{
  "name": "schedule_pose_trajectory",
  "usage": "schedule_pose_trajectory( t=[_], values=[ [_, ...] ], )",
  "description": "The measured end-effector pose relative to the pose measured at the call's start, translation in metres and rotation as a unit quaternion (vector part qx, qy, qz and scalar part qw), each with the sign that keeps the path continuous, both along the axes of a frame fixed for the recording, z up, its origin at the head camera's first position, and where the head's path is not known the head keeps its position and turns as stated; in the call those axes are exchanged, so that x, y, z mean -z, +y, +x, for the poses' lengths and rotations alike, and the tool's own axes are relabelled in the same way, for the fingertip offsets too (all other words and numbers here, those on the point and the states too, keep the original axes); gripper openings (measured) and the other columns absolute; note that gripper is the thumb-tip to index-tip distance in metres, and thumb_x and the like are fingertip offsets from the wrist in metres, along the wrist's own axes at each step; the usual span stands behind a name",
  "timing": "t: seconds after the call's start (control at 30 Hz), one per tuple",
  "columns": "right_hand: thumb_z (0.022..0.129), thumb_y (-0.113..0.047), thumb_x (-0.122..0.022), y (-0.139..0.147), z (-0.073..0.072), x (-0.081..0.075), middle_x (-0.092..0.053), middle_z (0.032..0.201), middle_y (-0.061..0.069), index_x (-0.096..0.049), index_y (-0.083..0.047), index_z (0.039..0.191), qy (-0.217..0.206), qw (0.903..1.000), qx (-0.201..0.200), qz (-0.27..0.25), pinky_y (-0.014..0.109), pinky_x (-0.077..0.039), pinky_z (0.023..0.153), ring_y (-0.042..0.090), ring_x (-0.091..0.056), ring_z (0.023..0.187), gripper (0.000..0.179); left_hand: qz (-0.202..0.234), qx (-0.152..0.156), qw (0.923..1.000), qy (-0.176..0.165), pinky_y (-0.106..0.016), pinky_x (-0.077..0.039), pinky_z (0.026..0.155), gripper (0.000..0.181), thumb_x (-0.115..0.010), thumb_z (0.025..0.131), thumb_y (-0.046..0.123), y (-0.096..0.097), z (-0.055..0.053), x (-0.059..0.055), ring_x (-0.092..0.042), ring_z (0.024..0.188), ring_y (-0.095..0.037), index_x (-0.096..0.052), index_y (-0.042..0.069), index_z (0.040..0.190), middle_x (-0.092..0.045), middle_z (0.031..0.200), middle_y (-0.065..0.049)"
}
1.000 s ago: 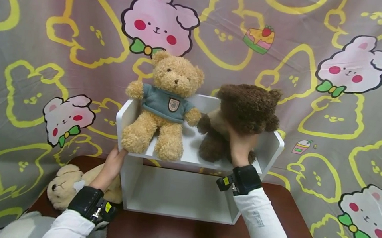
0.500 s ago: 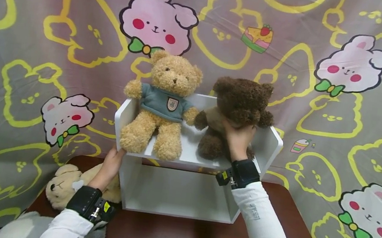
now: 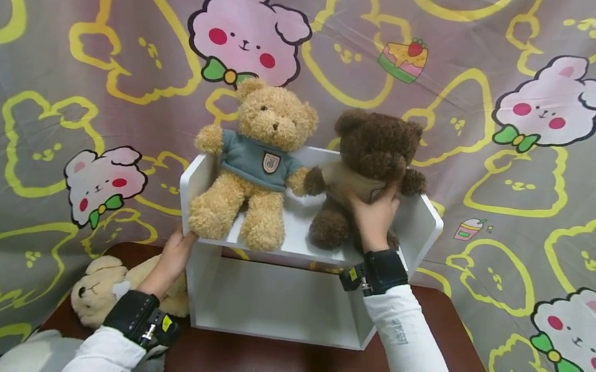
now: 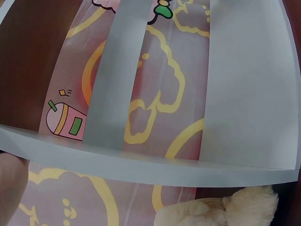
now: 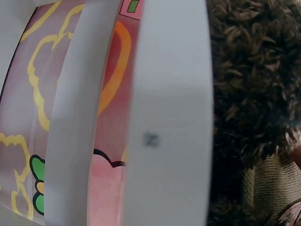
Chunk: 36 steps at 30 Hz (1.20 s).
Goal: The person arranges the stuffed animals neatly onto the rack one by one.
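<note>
A dark brown teddy bear (image 3: 373, 152) in a beige shirt sits upright on the right of the white shelf's top board (image 3: 296, 245), facing me. My right hand (image 3: 375, 214) grips its torso from the front. Its fur (image 5: 249, 70) and shirt fill the right wrist view beside a white board (image 5: 169, 117). A tan teddy bear (image 3: 258, 165) in a blue-grey sweater sits to its left. My left hand (image 3: 176, 252) holds the shelf's left front corner, just under the tan bear's foot. The left wrist view shows the shelf's boards (image 4: 150, 165) from below.
The shelf stands on a dark brown table (image 3: 273, 371) against a cartoon-print cloth backdrop (image 3: 554, 213). A cream teddy bear (image 3: 94, 294) lies on the table left of the shelf, behind my left wrist. A pale plush toy (image 3: 26, 358) lies at the bottom left corner.
The brown bear's head has come up from a forward droop and now faces me, sitting upright. My right hand shifted slightly up onto its chest. The left hand has not moved.
</note>
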State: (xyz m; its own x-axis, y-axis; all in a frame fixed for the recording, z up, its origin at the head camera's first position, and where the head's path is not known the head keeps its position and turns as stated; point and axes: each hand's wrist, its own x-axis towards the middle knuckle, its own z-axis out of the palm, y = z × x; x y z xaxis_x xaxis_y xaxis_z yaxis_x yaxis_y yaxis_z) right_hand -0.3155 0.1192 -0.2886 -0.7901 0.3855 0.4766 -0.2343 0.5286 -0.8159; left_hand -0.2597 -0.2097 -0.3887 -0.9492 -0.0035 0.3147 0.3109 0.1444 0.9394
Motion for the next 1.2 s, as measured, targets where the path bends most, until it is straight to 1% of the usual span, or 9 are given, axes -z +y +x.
schedule_pose_trajectory(
  t=[0.2,0.3,0.37,0.47,0.6,0.73,0.83,1.03,1.2],
  values=[
    [0.072,-0.031,-0.074,0.0,0.003,0.0,-0.038,0.131,0.022,-0.03,-0.013,0.14,-0.02,0.9997,0.005,-0.012,0.041,-0.03,0.1,0.034,-0.036,0.12,0.083,-0.004,-0.007,1.0,0.003,-0.049,-0.013,0.108,0.052,-0.032,0.1,0.018,0.0,-0.001,-0.001,-0.017,0.134,-0.035,-0.013,-0.004,0.143,-0.02,0.145,-0.024],
    [0.075,-0.027,-0.071,0.0,0.004,0.0,-0.041,0.127,0.021,-0.035,-0.011,0.136,-0.025,0.9993,0.012,-0.025,0.042,-0.032,0.097,0.034,-0.039,0.116,0.073,-0.002,-0.008,1.0,0.002,-0.048,-0.013,0.108,0.051,-0.032,0.1,0.017,0.0,-0.002,-0.001,-0.018,0.133,-0.035,-0.014,-0.005,0.142,-0.022,0.144,-0.025],
    [0.077,-0.026,-0.069,0.0,0.005,0.001,-0.043,0.124,0.022,-0.038,-0.008,0.134,-0.019,0.9992,0.015,-0.033,0.043,-0.034,0.095,0.034,-0.041,0.114,0.067,-0.002,-0.009,1.0,0.002,-0.048,-0.014,0.108,0.05,-0.031,0.099,0.016,0.0,-0.002,-0.002,-0.02,0.132,-0.035,-0.015,-0.006,0.142,-0.024,0.143,-0.025],
    [0.079,-0.022,-0.067,-0.001,0.006,0.002,-0.046,0.12,0.021,-0.042,-0.005,0.13,0.017,0.9984,0.016,-0.052,0.042,-0.034,0.092,0.033,-0.043,0.11,0.059,-0.001,-0.007,1.0,0.003,-0.047,-0.014,0.108,0.05,-0.032,0.1,0.016,-0.001,-0.001,-0.003,-0.021,0.131,-0.035,-0.017,-0.006,0.142,-0.026,0.142,-0.025],
    [0.079,-0.018,-0.068,-0.001,0.006,0.005,-0.05,0.116,0.019,-0.047,0.0,0.124,0.092,0.9926,0.013,-0.078,0.038,-0.036,0.093,0.031,-0.046,0.108,0.053,-0.003,-0.008,1.0,-0.001,-0.047,-0.015,0.108,0.05,-0.032,0.1,0.017,0.0,-0.001,-0.005,-0.022,0.131,-0.034,-0.016,-0.005,0.142,-0.026,0.142,-0.025],
    [0.081,-0.013,-0.066,-0.003,0.007,0.009,-0.05,0.115,0.02,-0.05,0.004,0.119,0.168,0.98,-0.013,-0.105,0.032,-0.037,0.096,0.028,-0.048,0.11,0.044,-0.008,-0.014,0.9999,-0.006,-0.048,-0.015,0.108,0.052,-0.032,0.099,0.018,0.0,-0.001,-0.005,-0.021,0.132,-0.035,-0.014,-0.004,0.143,-0.024,0.143,-0.025],
    [0.083,-0.01,-0.064,-0.003,0.009,0.012,-0.052,0.112,0.02,-0.053,0.005,0.115,0.213,0.9705,-0.031,-0.108,0.03,-0.039,0.096,0.027,-0.049,0.109,0.037,-0.012,-0.018,0.9997,-0.01,-0.049,-0.015,0.108,0.052,-0.032,0.099,0.018,0.0,-0.001,-0.003,-0.022,0.131,-0.037,-0.014,-0.005,0.142,-0.024,0.142,-0.027],
    [0.084,-0.003,-0.062,-0.005,0.015,0.011,-0.052,0.111,0.024,-0.056,0.009,0.111,0.248,0.9608,-0.074,-0.1,0.038,-0.041,0.094,0.035,-0.049,0.106,0.031,0.0,-0.008,1.0,-0.002,-0.049,-0.015,0.108,0.051,-0.032,0.099,0.018,-0.001,-0.003,0.001,-0.022,0.13,-0.037,-0.016,-0.007,0.141,-0.026,0.14,-0.027],
    [0.083,0.003,-0.06,-0.011,0.034,-0.003,-0.052,0.11,0.029,-0.055,0.015,0.108,0.259,0.9569,-0.097,-0.087,0.045,-0.041,0.093,0.04,-0.048,0.104,0.028,0.005,-0.001,1.0,0.008,-0.049,-0.013,0.108,0.051,-0.031,0.1,0.018,-0.001,-0.003,0.002,-0.02,0.132,-0.037,-0.014,-0.008,0.141,-0.023,0.142,-0.027]
  ],
)
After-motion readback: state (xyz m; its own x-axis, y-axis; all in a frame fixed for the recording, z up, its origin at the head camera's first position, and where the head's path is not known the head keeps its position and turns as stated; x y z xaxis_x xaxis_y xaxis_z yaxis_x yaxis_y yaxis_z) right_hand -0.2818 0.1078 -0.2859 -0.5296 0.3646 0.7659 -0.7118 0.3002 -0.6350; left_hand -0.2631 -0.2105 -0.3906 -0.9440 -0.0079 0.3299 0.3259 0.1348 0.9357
